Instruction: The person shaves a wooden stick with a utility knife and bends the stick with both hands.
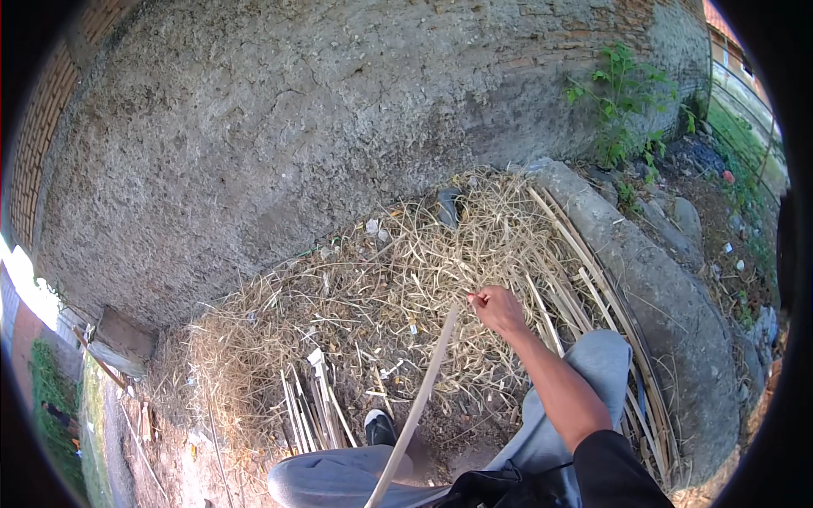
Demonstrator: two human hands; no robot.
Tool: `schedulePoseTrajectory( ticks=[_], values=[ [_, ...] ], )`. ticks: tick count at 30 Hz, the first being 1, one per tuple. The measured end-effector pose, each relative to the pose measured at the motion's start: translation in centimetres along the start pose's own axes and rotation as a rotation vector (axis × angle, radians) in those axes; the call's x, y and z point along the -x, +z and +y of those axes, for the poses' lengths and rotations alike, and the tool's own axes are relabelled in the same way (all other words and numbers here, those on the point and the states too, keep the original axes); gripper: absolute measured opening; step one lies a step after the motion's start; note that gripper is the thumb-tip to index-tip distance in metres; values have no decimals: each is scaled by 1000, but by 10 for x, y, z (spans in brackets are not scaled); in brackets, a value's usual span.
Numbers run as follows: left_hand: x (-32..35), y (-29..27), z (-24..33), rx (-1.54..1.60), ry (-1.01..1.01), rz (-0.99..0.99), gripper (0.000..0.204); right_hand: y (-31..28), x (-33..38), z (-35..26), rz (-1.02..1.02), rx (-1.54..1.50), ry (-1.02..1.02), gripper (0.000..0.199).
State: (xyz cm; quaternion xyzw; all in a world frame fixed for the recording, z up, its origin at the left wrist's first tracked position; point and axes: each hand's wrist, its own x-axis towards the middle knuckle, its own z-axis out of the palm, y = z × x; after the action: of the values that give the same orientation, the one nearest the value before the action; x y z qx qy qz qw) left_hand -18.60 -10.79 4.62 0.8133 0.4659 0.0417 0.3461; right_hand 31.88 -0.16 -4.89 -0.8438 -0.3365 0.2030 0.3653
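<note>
My right hand (500, 310) reaches out over the shavings with its fingers pinched together, right beside the far tip of a long, flat, pale bamboo strip (421, 398). What is between the fingertips, if anything, is too small to make out. The strip slants up from the lower edge, passing between my knees. My left hand is out of view, so whatever supports the near end is hidden. Thin pale shavings (474, 245) cover the ground beneath the hand.
Several cut strips (313, 411) lie by my left knee; longer strips (597, 288) lie along a low concrete edge (669, 296) at right. A rough plastered wall (339, 127) stands ahead. A dark shoe (380, 428) shows below. A green plant (622, 106) grows by the wall.
</note>
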Motion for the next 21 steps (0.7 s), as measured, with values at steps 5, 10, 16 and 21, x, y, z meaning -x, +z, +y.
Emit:
schedulePoseTrajectory(
  ticks=[5,10,16,21],
  values=[
    [-35,-17,12,289,-104,18,26,32,16,7,-142,19,-34,32],
    [-91,4,-7,304,-52,28,28,20,37,-45,-188,-781,89,40],
    [-130,-15,60,269,23,-97,21,-25,46,-66,-78,-1057,152,33],
    [-182,-53,104,11,103,-11,12,-35,34,-78,84,-1272,144,30]
  ],
)
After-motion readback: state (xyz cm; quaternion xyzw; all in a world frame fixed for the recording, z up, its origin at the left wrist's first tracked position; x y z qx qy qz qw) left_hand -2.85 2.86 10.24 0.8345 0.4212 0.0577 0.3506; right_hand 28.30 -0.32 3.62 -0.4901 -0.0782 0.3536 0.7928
